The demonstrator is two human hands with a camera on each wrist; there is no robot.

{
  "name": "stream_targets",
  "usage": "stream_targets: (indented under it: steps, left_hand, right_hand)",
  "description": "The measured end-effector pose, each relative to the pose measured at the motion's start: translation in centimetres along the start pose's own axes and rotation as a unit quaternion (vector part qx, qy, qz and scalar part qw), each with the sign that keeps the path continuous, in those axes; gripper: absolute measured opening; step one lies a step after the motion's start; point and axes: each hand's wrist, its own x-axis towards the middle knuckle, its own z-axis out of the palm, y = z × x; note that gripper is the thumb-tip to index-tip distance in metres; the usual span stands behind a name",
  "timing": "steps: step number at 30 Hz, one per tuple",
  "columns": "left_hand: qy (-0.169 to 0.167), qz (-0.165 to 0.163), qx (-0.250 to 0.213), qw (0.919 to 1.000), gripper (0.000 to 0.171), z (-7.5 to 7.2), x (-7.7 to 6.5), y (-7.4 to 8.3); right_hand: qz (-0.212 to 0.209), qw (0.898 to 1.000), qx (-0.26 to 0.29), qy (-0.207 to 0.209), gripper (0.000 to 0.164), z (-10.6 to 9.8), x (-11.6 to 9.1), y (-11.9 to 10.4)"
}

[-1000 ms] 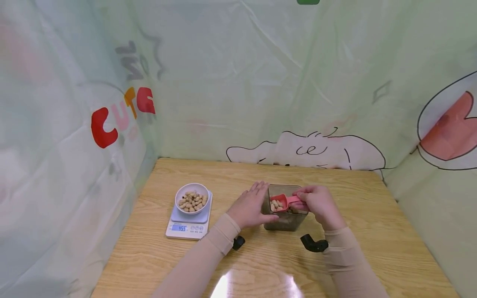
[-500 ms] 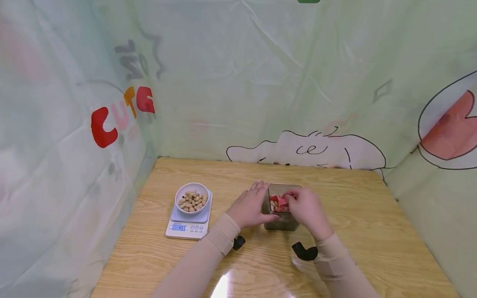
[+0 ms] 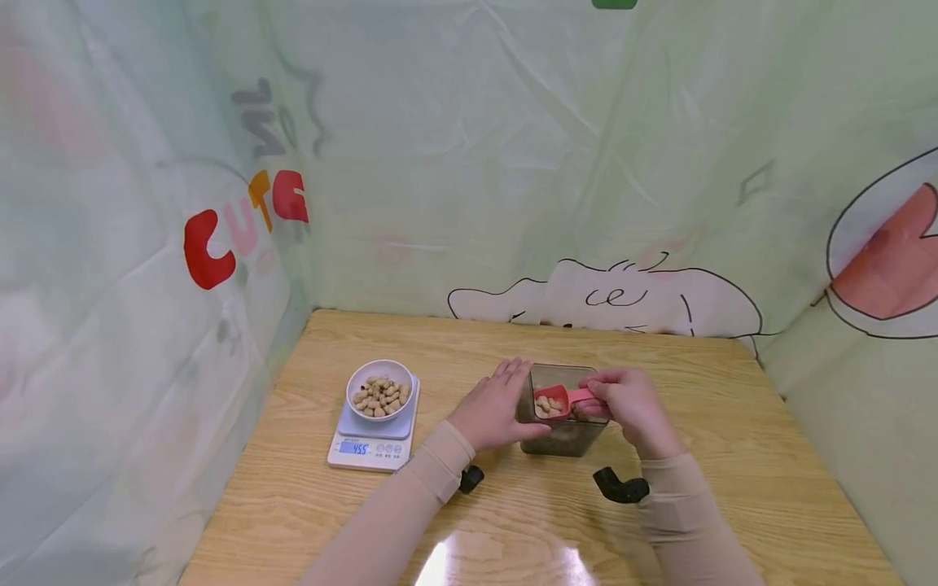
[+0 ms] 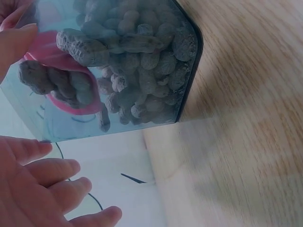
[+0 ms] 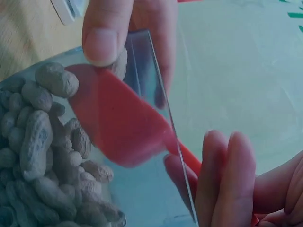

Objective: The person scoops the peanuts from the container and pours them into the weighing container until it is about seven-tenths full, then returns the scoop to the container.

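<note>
A tinted clear plastic container [image 3: 560, 442] stands on the table, part filled with unshelled peanuts [image 4: 147, 71]. My left hand [image 3: 494, 411] rests against it at the near left corner, thumb across the front wall and fingers stretched along the left side. In my right hand [image 3: 633, 407], thumb and fingers pinch the handle of a red scoop [image 3: 558, 392]. Several peanuts lie in the scoop's bowl, which sits inside the container close under the rim. In the right wrist view, the scoop [image 5: 123, 118] shows through the clear wall, above the peanut heap.
Left of the container, a white kitchen scale [image 3: 370, 457] with a lit display carries a white bowl [image 3: 352, 389] of peanuts. A black fitting [image 3: 619, 486] sticks out at my right wrist. A printed curtain [image 3: 469, 163] hangs behind the wooden table [image 3: 703, 391].
My right hand dipped leftward and down into the container with the scoop, then came back up and right, peanuts in the scoop's bowl. The left hand stayed in place.
</note>
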Motion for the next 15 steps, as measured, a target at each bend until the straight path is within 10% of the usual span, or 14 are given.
stream_targets:
  steps: [15]
  left_hand:
    - [-0.001,0.0,0.0,1.0,0.11,-0.1,0.0,0.0]
  right_hand:
    - [0.026,0.999,0.047,-0.008,0.037,-1.4,0.0,0.4]
